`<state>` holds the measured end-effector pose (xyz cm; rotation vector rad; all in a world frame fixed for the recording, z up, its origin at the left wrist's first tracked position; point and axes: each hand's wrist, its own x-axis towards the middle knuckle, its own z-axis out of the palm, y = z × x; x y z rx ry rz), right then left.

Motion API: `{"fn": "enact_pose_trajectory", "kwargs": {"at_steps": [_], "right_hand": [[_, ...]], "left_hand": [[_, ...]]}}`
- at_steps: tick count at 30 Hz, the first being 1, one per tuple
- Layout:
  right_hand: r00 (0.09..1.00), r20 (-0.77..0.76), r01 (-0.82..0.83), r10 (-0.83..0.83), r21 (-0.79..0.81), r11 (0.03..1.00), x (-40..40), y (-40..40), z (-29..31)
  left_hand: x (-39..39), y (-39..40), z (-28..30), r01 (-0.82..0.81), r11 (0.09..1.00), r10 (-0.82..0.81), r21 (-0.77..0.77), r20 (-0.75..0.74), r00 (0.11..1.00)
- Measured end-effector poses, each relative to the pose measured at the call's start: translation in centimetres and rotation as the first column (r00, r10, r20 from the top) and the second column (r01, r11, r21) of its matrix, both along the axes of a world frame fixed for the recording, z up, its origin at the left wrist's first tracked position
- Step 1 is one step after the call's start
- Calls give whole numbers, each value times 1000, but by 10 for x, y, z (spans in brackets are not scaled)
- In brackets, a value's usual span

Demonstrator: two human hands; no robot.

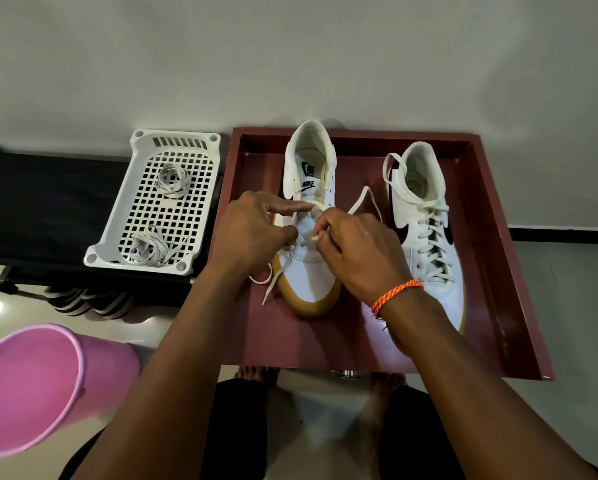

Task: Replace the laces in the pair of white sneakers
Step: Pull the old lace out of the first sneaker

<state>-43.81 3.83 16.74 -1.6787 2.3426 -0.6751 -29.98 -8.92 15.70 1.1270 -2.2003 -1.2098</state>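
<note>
Nearest: pink bucket [30, 386] at lower left, on the floor by the person's knees.
Left hand [252, 233]: forefinger stretched across the tongue of the left sneaker [308, 216], thumb curled under; whether it grips the lace I cannot tell.
Right hand [356, 251]: fingers [320, 233] curled, pinching the tip of the lace [361, 199] over the eyelets.
Key relation: the sneaker lies directly under both hands, long axis running away from the camera, toe nearest, heel far; the right hand holds the working end, so it leads.
Lace: cream, flat, only partly threaded; 1 loose end trails off the toe's left side.
Right sneaker [425, 223]: fully laced, parallel, just beside.
Tray [498, 271]: maroon, carries both sneakers.
Basket [124, 237]: white, left of the tray, holding 2 lace bundles [172, 180].
Judgement: about halfway.
</note>
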Motion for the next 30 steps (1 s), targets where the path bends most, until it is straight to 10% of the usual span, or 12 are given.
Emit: {"fn": "enact_pose_trajectory", "kwargs": {"at_steps": [8,16,30], "right_hand": [[976,167,180,-141,-245,953,-24,1,4],[999,-29,29,-28,45,999,8,-1,-9],[932,301,290,-203,-281,915,-18,2,9]], "left_hand": [[-1,0,-2,9,1000,-8,-6,21,1000],[-1,-1,-5,7,1000,-7,-27,0,1000],[-2,2,0,-4,1000,4,-20,18,1000]]}}
